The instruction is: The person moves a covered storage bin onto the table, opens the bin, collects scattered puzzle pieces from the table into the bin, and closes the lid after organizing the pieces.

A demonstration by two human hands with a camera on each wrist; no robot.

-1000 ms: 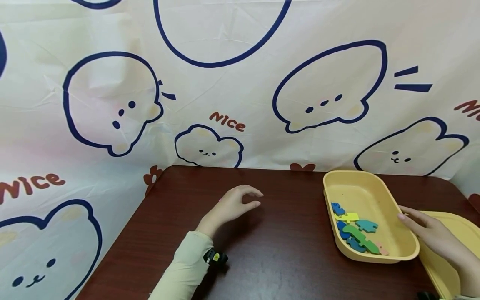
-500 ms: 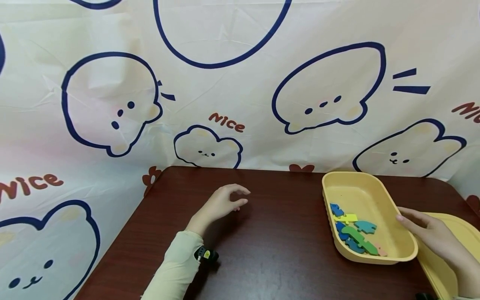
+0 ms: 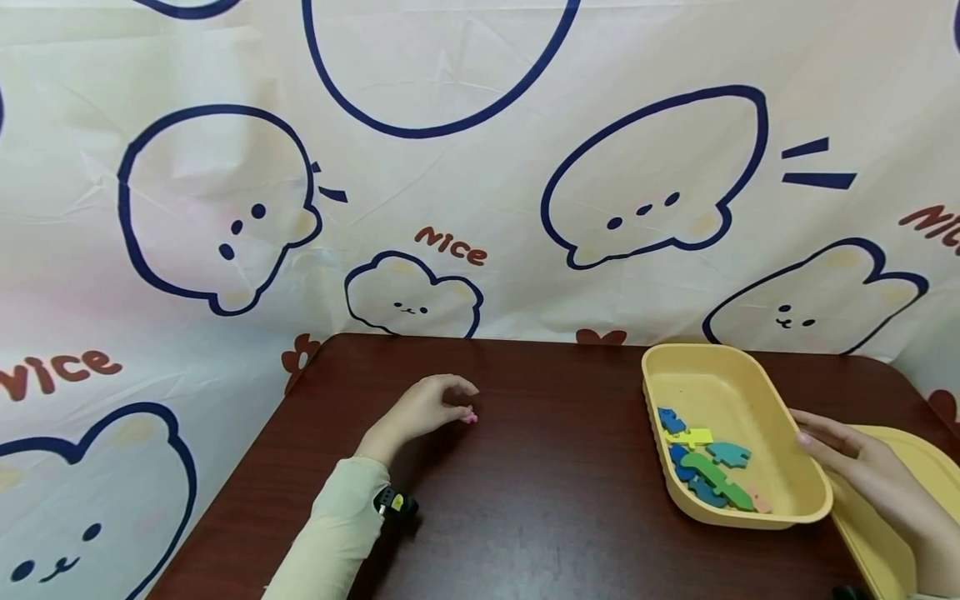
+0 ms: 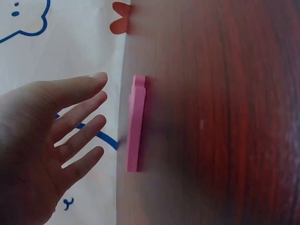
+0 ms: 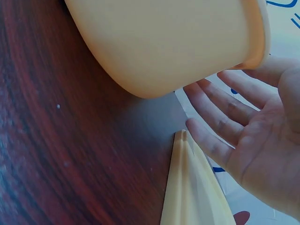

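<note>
My left hand (image 3: 420,410) hovers over the left half of the table, thumb and fingers spread apart. Just by its thumb tip, a small pink piece (image 3: 469,414) shows in the head view. The left wrist view gives this pink piece (image 4: 136,124) edge-on as a thin slab, apart from the fingertips. On the right, my right hand (image 3: 862,462) holds the side of a yellow bin (image 3: 780,417), thumb over the rim and fingers outside. The bin contains several flat puzzle-like pieces, among them a green one (image 3: 716,479) and a teal one (image 3: 727,454).
A yellow lid (image 3: 922,467) lies on the dark wooden table (image 3: 540,500) under my right forearm. Behind the table hangs a white cloth (image 3: 510,183) with cartoon drawings. A black wrist device (image 3: 393,502) sits on my left wrist.
My left hand has drifted left across the table, and the pink piece has come into sight past its thumb. The right hand keeps its place on the bin.
</note>
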